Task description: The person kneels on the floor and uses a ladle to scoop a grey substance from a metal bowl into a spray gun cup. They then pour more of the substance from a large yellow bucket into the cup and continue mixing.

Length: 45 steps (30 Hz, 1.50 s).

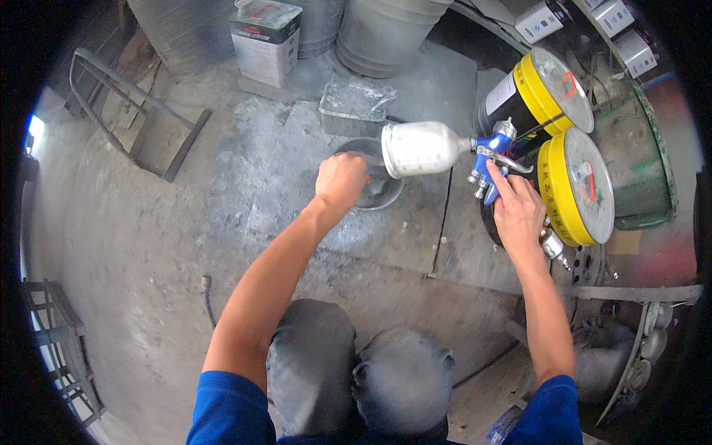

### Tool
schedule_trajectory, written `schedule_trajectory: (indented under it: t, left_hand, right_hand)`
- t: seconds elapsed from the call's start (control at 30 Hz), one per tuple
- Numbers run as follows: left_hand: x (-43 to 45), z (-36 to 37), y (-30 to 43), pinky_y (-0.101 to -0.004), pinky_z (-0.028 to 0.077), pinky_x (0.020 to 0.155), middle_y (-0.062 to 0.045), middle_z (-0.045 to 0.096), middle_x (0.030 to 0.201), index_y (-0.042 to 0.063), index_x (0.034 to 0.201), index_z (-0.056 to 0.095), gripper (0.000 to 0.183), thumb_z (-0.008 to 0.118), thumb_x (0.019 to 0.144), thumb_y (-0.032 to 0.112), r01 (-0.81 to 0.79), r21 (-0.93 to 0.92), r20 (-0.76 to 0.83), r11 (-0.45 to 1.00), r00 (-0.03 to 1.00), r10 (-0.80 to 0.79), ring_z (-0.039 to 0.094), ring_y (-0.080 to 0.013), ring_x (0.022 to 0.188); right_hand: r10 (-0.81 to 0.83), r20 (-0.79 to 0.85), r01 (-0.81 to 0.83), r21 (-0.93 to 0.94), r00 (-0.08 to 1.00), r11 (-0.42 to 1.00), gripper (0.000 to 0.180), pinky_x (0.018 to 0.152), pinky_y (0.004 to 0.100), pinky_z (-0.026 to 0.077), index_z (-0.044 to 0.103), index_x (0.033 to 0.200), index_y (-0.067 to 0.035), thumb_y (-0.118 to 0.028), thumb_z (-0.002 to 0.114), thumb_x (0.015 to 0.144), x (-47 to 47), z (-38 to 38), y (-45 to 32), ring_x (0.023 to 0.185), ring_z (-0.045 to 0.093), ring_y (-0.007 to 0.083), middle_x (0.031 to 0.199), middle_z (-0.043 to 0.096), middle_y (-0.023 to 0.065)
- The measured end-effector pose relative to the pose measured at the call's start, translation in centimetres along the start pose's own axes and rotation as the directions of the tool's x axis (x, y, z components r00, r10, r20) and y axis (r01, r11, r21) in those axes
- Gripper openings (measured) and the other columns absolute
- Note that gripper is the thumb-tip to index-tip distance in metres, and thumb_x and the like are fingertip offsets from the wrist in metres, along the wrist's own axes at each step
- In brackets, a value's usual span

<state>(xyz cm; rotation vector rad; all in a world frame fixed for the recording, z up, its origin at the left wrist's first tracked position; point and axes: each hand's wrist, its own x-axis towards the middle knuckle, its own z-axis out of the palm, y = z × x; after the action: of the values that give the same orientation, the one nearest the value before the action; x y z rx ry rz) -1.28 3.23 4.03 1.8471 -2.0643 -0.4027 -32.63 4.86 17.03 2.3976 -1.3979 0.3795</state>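
Note:
My right hand (517,208) is closed around the grip of a blue gravity-feed spray gun (489,153), with one finger laid along its body. The gun is tipped over, its white plastic paint cup (423,149) pointing left. My left hand (342,178) is over the left side of a round clear container (384,194) on the floor, its fingers curled; whether they hold anything is hidden. Just behind the container stands a rectangular tub (353,114) coated in grey paint.
Yellow-and-black drums (573,222) stand at the right beside a green-edged bin (634,161). A square metal can (267,55) and large grey buckets (384,33) are at the back. A metal frame (189,144) lies at the left, and a hose end (206,283) lies nearer me.

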Motion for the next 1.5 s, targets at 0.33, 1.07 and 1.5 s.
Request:
schedule_trajectory:
  t: [0.33,1.07,1.5]
  left_hand:
    - [0.2,-1.0,-0.5,-0.0486,0.056,0.078,-0.021,0.073,0.09,0.003,0.104,0.07,0.038,0.075,0.086,0.036,0.261,-0.044,-0.05,0.964,0.964,-0.263,0.071,-0.0399,0.087]
    - [1.9,-0.2,-3.3,-0.0481,0.056,0.084,-0.022,0.073,0.098,0.014,0.123,0.066,0.047,0.077,0.078,0.023,0.314,-0.087,-0.006,0.945,0.949,-0.316,0.069,-0.0412,0.096]
    - [1.4,-0.4,-2.8,-0.0461,0.055,0.088,-0.018,0.074,0.106,0.012,0.125,0.062,0.056,0.078,0.072,0.015,0.33,-0.086,0.026,0.94,0.944,-0.329,0.07,-0.0383,0.097]
  right_hand:
    - [0.589,0.306,-0.626,0.621,0.748,0.473,0.061,0.075,0.0315,0.053,0.063,0.135,-0.01,-0.002,0.079,0.076,-7.6,11.3,-0.8,0.077,0.067,0.0165,0.095,0.074,0.0191]
    - [0.592,0.438,-0.649,0.735,0.676,0.196,0.071,0.074,0.0374,0.054,0.062,0.125,0.008,-0.04,0.083,0.077,-1.3,20.0,-6.2,0.078,0.069,0.0257,0.085,0.073,0.0157]
    - [0.298,0.434,-0.523,0.766,0.85,0.375,0.032,0.065,0.0435,0.053,0.075,0.089,-0.008,-0.039,0.076,0.083,5.6,17.5,-8.2,0.071,0.069,0.0378,0.071,0.069,0.0199]
